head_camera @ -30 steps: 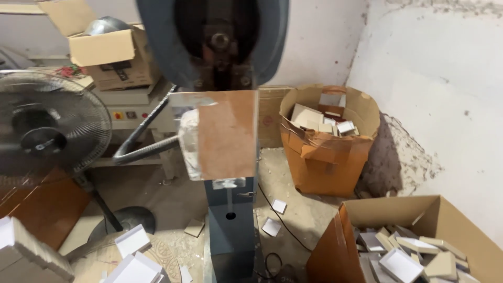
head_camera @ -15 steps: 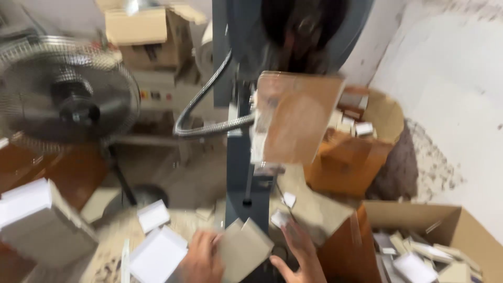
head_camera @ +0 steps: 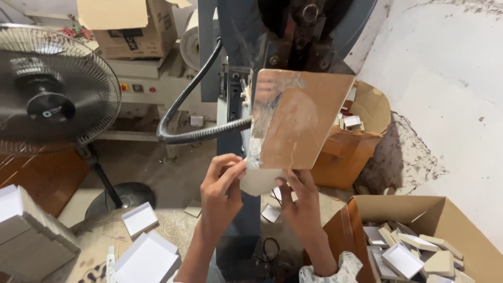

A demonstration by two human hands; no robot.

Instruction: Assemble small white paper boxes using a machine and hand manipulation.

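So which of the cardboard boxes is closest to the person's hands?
The open box at lower right, holding small white trays, just beside the right hand. The orange-brown box sits farther back; another is up on the machine.

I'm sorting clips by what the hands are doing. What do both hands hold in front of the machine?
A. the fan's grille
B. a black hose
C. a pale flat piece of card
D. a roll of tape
C: the left hand and right hand both pinch the pale card piece just below the machine's brown guard plate.

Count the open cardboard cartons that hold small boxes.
2: one carton behind the press, right of the brown plate; one carton at bottom right beside the right hand. Others may be hidden.
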